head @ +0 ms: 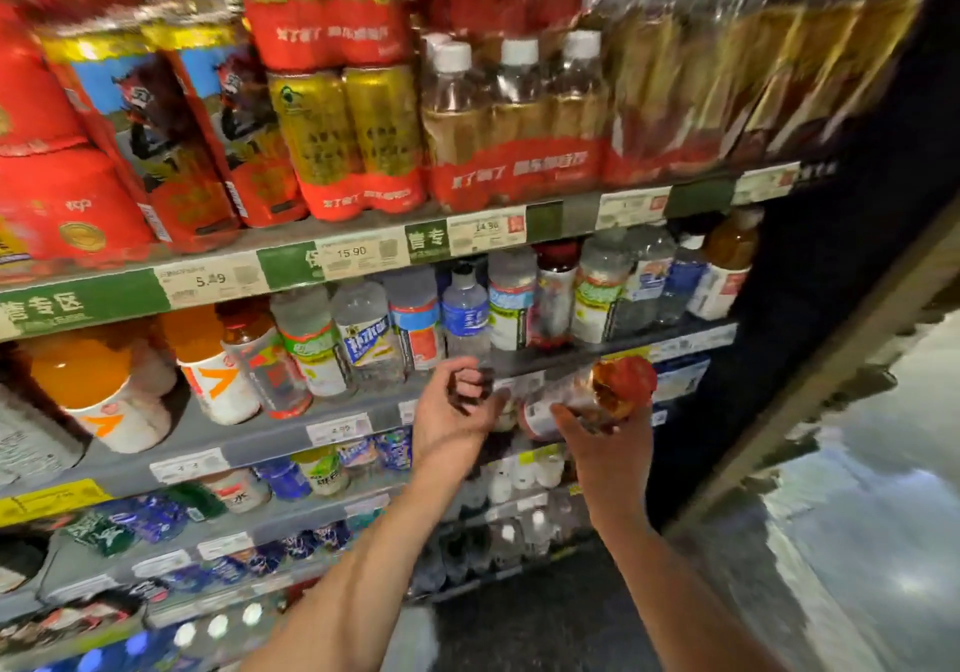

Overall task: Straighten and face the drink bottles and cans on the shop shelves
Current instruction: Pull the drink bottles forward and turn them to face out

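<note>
I hold a clear drink bottle (558, 403) on its side in front of the middle shelf's edge, its red end (626, 383) pointing right. My right hand (608, 448) grips it from below. My left hand (452, 416) is at the bottle's left end with its fingers curled; motion blur hides whether it grips the bottle. Just behind my hands, a row of upright clear bottles (467, 310) with blue, green and red labels stands on the middle shelf.
Shrink-wrapped multipacks of cans and bottles (514, 115) fill the top shelf. Orange drink bottles (83, 375) stand at the left of the middle shelf. Lower shelves (322, 474) hold small bottles. A dark end panel (831, 281) closes the shelving on the right, beside shiny floor (857, 515).
</note>
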Tool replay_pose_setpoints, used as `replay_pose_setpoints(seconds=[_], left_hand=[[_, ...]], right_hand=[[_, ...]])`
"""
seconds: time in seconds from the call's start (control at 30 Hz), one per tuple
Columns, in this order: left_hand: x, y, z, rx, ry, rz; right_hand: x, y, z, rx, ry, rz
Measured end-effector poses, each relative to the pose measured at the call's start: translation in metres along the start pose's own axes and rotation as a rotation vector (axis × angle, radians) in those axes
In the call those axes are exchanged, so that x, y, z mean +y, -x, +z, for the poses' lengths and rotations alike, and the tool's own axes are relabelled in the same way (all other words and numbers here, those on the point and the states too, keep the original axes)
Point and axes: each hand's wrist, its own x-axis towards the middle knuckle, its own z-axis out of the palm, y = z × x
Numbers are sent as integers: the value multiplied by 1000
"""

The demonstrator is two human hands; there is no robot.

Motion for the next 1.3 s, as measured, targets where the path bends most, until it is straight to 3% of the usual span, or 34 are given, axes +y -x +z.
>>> replay_pose_setpoints(seconds=[0.43, 0.67, 0.8, 1.03, 1.3], left_hand=[[10, -22, 157, 82, -52, 73], [28, -44, 238, -103, -15, 110], [38, -69, 301, -192, -147, 118], [44, -104, 367, -80, -398, 217], [45, -114, 392, 8, -429, 158]], right_hand=[[37, -117, -112, -113, -46, 19], [41, -142, -147, -64, -60, 29], [55, -154, -181, 0, -34, 51], [77, -161, -230, 79, -29, 127], [86, -166, -244, 55, -59, 165]])
